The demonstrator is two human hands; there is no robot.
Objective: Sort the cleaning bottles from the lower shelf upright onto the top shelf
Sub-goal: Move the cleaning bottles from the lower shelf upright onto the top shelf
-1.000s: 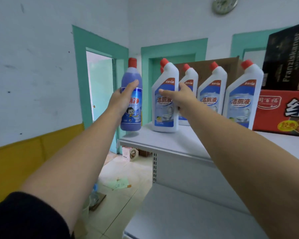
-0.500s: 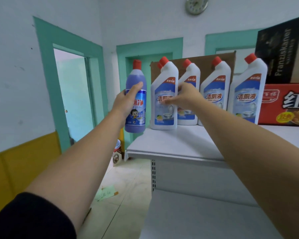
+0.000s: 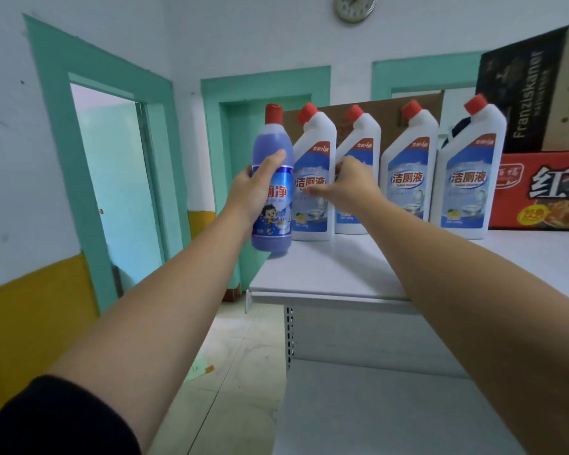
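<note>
Your left hand (image 3: 250, 195) grips purple bottle (image 3: 273, 142) upright, just above left edge of top shelf (image 3: 342, 267); your right hand (image 3: 349, 192) pinches leftmost white bottle (image 3: 316, 139), thumb across its front; risk: base lands half off edge, bottle falls to floor (image 3: 237, 356); bump can topple other white bottles (image 3: 408, 178).

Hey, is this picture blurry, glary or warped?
Head view: wide-angle warp bows the door frame and tilts the black box; right hand on the white bottle slightly motion-smeared at the thumb; no glare; light soft, faint shadow under the purple bottle.
</note>
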